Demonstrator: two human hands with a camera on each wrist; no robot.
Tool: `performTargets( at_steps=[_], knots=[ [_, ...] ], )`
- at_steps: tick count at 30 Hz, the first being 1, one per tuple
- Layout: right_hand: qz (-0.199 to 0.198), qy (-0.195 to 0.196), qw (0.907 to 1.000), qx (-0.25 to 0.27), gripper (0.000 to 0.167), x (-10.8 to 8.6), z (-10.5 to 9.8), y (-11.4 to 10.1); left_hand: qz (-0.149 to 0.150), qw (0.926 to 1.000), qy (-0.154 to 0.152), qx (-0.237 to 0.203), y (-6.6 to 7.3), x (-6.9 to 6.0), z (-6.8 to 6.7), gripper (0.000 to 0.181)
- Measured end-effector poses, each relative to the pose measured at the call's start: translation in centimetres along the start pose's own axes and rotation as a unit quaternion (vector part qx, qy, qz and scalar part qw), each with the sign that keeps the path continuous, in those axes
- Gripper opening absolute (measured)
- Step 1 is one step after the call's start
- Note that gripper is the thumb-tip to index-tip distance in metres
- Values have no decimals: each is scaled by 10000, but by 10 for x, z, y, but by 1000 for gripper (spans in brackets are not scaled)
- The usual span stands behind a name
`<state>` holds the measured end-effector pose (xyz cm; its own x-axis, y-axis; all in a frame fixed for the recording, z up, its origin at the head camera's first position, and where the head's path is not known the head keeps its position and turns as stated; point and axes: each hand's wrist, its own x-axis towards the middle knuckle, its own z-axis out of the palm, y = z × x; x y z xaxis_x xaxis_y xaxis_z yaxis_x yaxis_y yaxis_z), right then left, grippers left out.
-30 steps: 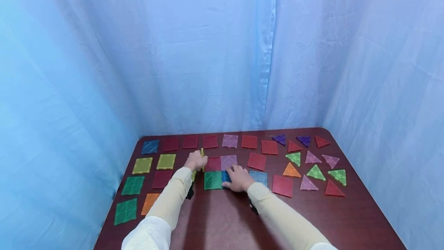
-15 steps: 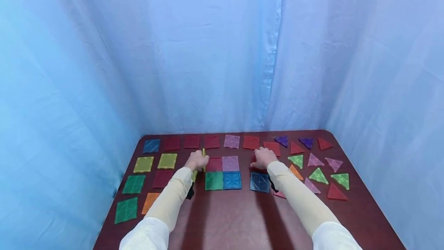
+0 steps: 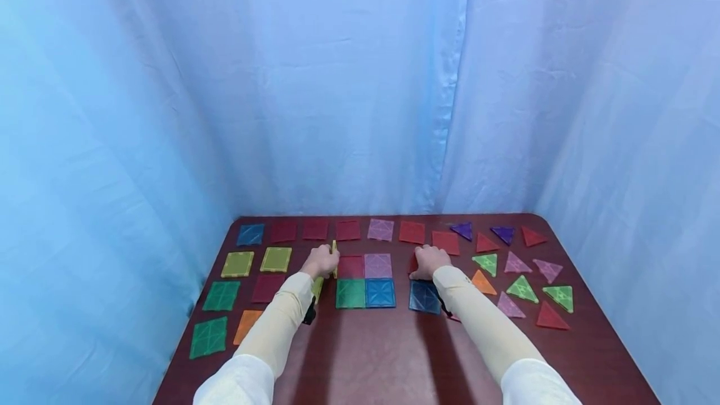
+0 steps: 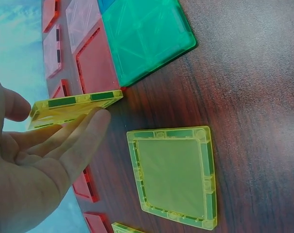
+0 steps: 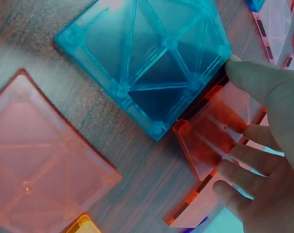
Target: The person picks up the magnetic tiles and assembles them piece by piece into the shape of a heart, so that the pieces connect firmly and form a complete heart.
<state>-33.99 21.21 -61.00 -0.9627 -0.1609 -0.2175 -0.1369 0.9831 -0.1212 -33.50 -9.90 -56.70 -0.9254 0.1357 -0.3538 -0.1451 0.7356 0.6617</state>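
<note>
Flanking right hand (image 3: 432, 260): triangular tiles (image 3: 522, 290)

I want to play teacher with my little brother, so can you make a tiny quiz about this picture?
1. Pick one: the tile in the left hand is A) green, B) yellow, C) purple.
2. True or false: the right hand is holding an orange triangle.
3. Fill the gap: in the block of four squares in the middle, the row nearest the person has a green square and a ____ one.

Key:
1. B, yellow.
2. False; it's at a red square.
3. Blue.
</note>
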Motion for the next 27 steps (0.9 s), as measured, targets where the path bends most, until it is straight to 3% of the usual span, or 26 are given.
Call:
performTargets(
  at_steps=[7, 14, 20, 24, 27],
  knots=[
    [-106, -15, 9999, 112, 62, 1, -3, 0, 132, 9998, -54, -159, -1, -3, 3, 47],
    [-383, 28, 9993, 16, 71, 6, -3, 2, 248, 9997, -28, 32, 0, -9, 3, 54],
    [-827, 449, 9955, -122, 78, 12, 4, 9, 221, 9997, -61, 41, 1, -12, 4, 54],
    [-1106, 883, 9897, 224, 84, 16, 1, 7, 216, 9997, -17, -61, 0, -12, 3, 54],
    [-1114, 848, 9881, 631, 85, 18, -6, 0, 216, 9997, 37, -123, 0, -10, 2, 54]
  ],
)
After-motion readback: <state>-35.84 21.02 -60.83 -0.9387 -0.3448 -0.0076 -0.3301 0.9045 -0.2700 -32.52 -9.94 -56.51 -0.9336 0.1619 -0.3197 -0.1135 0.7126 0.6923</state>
